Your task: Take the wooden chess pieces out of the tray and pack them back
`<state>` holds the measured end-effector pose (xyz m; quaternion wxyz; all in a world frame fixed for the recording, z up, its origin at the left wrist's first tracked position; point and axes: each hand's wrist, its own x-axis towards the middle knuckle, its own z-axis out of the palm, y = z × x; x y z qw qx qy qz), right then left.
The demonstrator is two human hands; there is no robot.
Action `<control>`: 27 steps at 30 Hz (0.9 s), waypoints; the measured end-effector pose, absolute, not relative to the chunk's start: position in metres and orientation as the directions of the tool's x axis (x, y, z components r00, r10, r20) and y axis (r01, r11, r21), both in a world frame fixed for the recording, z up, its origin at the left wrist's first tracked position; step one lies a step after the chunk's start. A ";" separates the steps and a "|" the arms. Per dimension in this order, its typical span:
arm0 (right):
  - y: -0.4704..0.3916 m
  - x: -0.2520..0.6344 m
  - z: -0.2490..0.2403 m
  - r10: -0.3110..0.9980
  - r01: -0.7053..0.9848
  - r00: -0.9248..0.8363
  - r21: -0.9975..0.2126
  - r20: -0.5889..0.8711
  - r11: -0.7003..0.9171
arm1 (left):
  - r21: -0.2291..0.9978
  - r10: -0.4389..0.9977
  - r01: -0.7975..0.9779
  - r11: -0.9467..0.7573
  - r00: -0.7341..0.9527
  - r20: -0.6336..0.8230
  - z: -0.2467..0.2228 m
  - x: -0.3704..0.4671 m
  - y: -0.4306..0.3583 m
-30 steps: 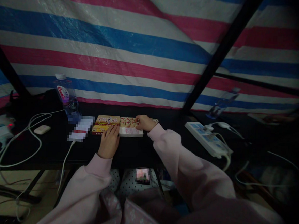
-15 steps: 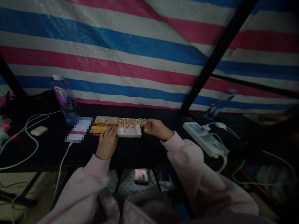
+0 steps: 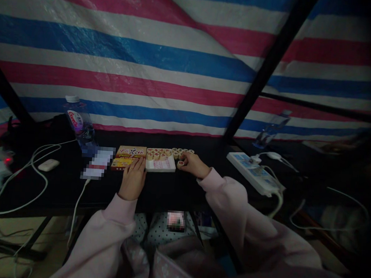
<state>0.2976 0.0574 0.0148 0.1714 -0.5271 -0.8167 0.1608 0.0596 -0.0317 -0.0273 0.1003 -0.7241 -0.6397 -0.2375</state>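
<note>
- Well left of the white tray (image 3: 160, 170): an upright water bottle (image 3: 79, 125) and, between bottle and tray, a phone (image 3: 98, 163) (its screen blurred out).
- Directly left of the tray, touching or nearly so: the Chinese chess box (image 3: 125, 152). The left hand (image 3: 133, 180) lies flat on its near right part, fingers straight and close together, gripping nothing; light, even pressure would steady the box without pushing the tray.
- In the tray's far half: red-marked xiangqi pieces (image 3: 159, 153); its near half holds none.
- Just right of the tray: the right hand (image 3: 196, 165), narrowed in a pinch on one red-marked piece (image 3: 180, 164), near the loose pieces (image 3: 183, 150). A grip on the rim alone should leave the face readable and its neighbours undisturbed.
- Well right of the tray: a power strip (image 3: 249, 171).
</note>
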 end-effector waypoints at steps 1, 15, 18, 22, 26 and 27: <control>0.060 0.295 0.013 0.916 0.811 -0.380 -0.431 0.127 0.396 | 0.159 0.880 0.974 -0.162 0.069 0.470 -0.027 0.060 -0.032; 0.065 0.278 0.016 0.930 0.900 -0.334 -0.242 0.151 0.362 | 0.153 0.878 0.975 -0.159 0.069 0.473 -0.029 0.059 -0.031; 0.055 0.272 0.030 0.941 0.933 -0.331 -0.127 0.075 0.338 | 0.146 0.875 0.976 -0.160 0.072 0.479 -0.029 0.059 -0.031; 0.044 0.262 0.050 0.955 0.956 -0.293 -0.022 0.046 0.294 | 0.145 0.880 0.978 -0.151 0.066 0.470 -0.028 0.059 -0.031; 0.047 0.246 0.057 0.925 0.924 -0.377 -0.045 0.050 0.379 | 0.145 0.879 0.979 -0.146 0.061 0.472 -0.029 0.060 -0.031; 0.049 0.242 0.056 0.914 0.912 -0.402 -0.065 0.046 0.405 | 0.145 0.879 0.979 -0.144 0.059 0.473 -0.029 0.060 -0.031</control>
